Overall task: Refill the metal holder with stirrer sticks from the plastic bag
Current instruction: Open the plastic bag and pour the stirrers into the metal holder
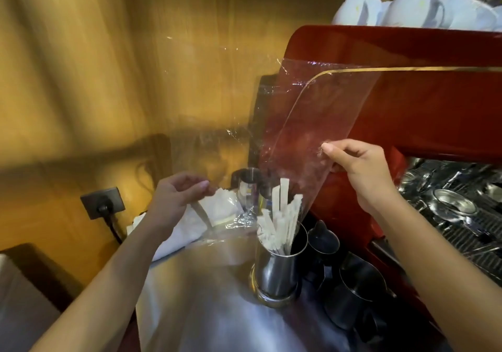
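A clear plastic bag [307, 123] is held upside down above a shiny metal holder [277, 270] on the steel counter. Several white paper-wrapped stirrer sticks [282, 215] stand and lean inside the holder, some still within the bag's open mouth. My right hand [361, 169] pinches the bag's right edge, higher than the holder. My left hand [176, 196] grips the bag's lower left edge, left of the holder. The bag looks nearly empty above the sticks.
A red espresso machine [421, 101] stands right, white cups [418, 9] on top, its drip grate [461, 215] below. Dark metal pitchers [353, 292] sit beside the holder. White napkins [217, 210] and a steel cup [248, 185] lie behind. A wall socket [103, 202] is at the left.
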Demonstrator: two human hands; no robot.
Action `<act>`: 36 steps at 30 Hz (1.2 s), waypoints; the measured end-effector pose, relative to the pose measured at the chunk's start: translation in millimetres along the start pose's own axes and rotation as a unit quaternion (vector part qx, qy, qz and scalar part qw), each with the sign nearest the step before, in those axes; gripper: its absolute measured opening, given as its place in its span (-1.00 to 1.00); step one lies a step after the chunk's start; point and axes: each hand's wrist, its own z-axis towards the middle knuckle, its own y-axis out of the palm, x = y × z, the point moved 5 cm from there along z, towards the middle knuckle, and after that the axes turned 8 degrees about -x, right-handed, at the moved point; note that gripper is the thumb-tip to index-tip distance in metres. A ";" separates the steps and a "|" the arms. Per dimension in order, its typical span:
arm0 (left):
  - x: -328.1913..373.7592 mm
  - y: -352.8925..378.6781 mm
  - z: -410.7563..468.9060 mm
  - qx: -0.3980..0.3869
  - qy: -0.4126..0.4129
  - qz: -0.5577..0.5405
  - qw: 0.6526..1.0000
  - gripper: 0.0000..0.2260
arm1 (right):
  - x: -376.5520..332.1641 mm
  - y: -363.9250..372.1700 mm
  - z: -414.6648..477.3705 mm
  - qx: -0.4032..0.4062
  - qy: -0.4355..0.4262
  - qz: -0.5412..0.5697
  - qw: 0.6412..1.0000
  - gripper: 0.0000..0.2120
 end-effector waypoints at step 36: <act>41.6 -20.8 0.1 0.015 -0.008 -0.042 0.999 -0.88 | -8.9 -2.5 0.0 -0.001 -0.009 0.083 0.997 -0.86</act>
